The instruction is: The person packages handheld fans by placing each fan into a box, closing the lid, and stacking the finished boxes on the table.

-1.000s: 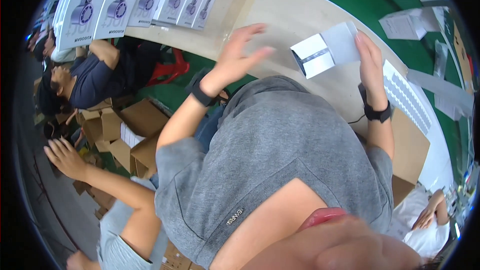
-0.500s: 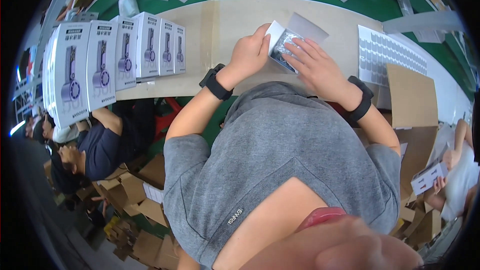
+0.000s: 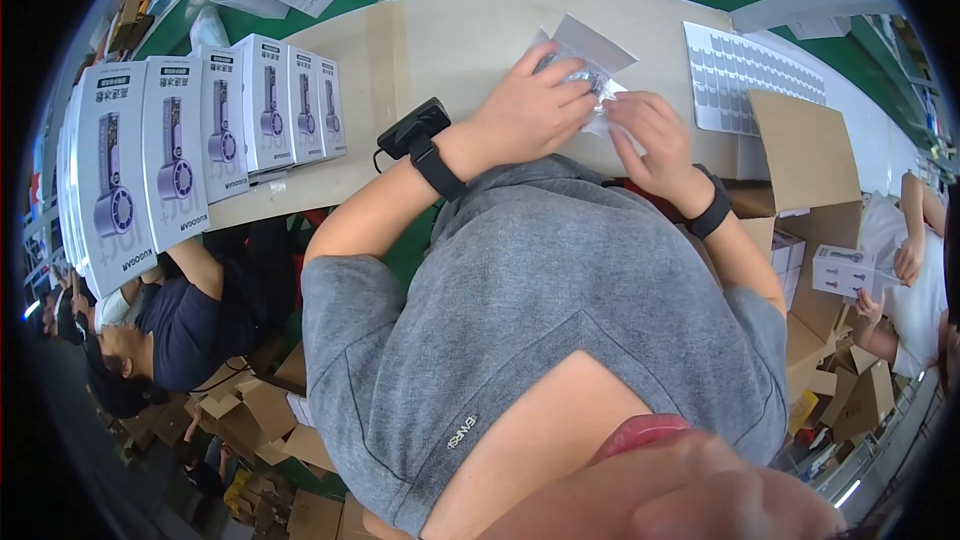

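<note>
A small white carton (image 3: pixel 597 41) with its flaps raised lies on the table in front of me. In its mouth shows a shiny clear plastic wrapping (image 3: pixel 603 87), and what it wraps is hidden under my fingers. My left hand (image 3: pixel 530 105) is curled over the carton's left side and top, fingers bent down on the wrapping. From the right, my right hand (image 3: pixel 652 140) pinches the edge of the wrapping between bent fingers and thumb. Most of the carton's near side is covered by both hands.
White boxes (image 3: pixel 178 155) printed with a purple handheld fan stand in a row at the left. A sheet of grey stickers (image 3: pixel 755 75) lies at the right, beside an open cardboard box (image 3: pixel 808 150). Co-workers sit at both sides; one at the right holds a white box (image 3: pixel 843 271).
My left hand has moved from the carton's flap onto the wrapping. My right hand has drawn back from over the opening to its right edge. The view has shifted slightly.
</note>
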The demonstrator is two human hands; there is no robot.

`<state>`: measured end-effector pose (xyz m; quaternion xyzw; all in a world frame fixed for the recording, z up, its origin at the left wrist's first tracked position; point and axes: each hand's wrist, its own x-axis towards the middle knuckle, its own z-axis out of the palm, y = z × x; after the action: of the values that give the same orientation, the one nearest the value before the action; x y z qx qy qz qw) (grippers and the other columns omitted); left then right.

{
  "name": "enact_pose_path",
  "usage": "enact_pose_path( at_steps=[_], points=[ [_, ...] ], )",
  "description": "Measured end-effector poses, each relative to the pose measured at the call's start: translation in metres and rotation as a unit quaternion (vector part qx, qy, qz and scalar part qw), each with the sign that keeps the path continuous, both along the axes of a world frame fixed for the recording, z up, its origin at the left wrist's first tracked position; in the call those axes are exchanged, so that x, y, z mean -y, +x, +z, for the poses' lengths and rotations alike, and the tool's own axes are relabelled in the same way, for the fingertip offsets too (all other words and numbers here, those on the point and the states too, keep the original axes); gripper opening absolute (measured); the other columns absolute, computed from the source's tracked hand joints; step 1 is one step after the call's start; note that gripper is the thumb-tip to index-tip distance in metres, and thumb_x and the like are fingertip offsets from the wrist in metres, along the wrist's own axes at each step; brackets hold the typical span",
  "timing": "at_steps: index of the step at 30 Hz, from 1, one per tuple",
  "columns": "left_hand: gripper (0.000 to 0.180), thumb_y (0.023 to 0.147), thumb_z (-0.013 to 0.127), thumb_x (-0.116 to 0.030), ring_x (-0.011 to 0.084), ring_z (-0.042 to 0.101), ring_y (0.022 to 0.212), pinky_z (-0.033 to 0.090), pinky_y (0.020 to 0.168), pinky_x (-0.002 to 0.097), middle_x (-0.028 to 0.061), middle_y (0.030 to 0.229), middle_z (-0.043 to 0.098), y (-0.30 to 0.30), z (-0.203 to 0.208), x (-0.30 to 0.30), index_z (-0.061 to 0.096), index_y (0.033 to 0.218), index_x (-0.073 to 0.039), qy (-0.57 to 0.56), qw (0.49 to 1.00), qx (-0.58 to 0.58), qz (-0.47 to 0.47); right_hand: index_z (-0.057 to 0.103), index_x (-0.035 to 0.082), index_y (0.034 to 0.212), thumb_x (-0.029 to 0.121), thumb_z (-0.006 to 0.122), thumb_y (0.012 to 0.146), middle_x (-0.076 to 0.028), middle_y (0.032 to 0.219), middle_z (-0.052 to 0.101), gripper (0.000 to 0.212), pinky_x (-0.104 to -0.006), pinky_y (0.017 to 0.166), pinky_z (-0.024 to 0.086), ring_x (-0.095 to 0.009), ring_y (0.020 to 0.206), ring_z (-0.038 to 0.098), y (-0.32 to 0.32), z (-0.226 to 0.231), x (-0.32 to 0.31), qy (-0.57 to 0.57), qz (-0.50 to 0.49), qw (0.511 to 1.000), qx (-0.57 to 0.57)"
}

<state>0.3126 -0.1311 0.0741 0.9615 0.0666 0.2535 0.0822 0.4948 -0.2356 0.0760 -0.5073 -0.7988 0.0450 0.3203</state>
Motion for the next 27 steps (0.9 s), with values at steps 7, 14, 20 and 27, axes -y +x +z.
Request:
enact_pose_path(
  at_steps=[7,14,20,27],
  points=[
    [0.022,0.071,0.063,-0.019,0.0235,0.048,0.100,0.027,0.097,0.0506,0.0053,0.087,0.055,-0.019,0.003,0.001,0.060,0.088,-0.007,0.039,0.993,-0.011,0.115,0.057,0.002,0.083,0.003,0.058,0.069,-0.007,0.078,0.057,0.014,-0.0337,0.065,0.047,-0.023,0.081,0.057,-0.018,0.030,-0.018,-0.058,-0.024,0.986,0.153],
    [0.015,0.070,0.064,-0.018,0.0227,0.048,0.092,0.026,0.096,0.0521,0.0064,0.079,0.052,-0.016,0.000,0.001,0.059,0.080,-0.008,0.002,0.992,-0.030,0.122,0.054,0.003,0.072,0.006,0.055,0.071,-0.012,0.068,0.057,0.004,-0.0349,0.059,0.048,-0.025,0.070,0.060,-0.031,0.034,-0.052,-0.145,-0.072,0.944,0.287],
    [0.010,0.068,0.064,-0.015,0.0252,0.047,0.090,0.027,0.093,0.0529,0.0079,0.078,0.052,-0.021,-0.004,-0.001,0.060,0.075,-0.009,-0.058,0.990,0.023,0.129,0.058,0.002,0.073,0.014,0.059,0.071,-0.015,0.069,0.060,0.012,-0.0378,0.059,0.047,-0.029,0.067,0.060,-0.031,0.039,-0.085,-0.220,0.011,0.936,0.274],
    [0.007,0.072,0.062,-0.014,0.0270,0.047,0.095,0.028,0.093,0.0482,0.0083,0.080,0.053,-0.029,0.012,-0.006,0.060,0.077,-0.010,0.026,0.986,-0.058,0.157,0.061,0.002,0.074,0.023,0.060,0.072,-0.016,0.069,0.060,0.021,-0.0412,0.062,0.046,-0.033,0.070,0.058,-0.015,0.050,-0.098,-0.284,0.070,0.926,0.238]
  ],
)
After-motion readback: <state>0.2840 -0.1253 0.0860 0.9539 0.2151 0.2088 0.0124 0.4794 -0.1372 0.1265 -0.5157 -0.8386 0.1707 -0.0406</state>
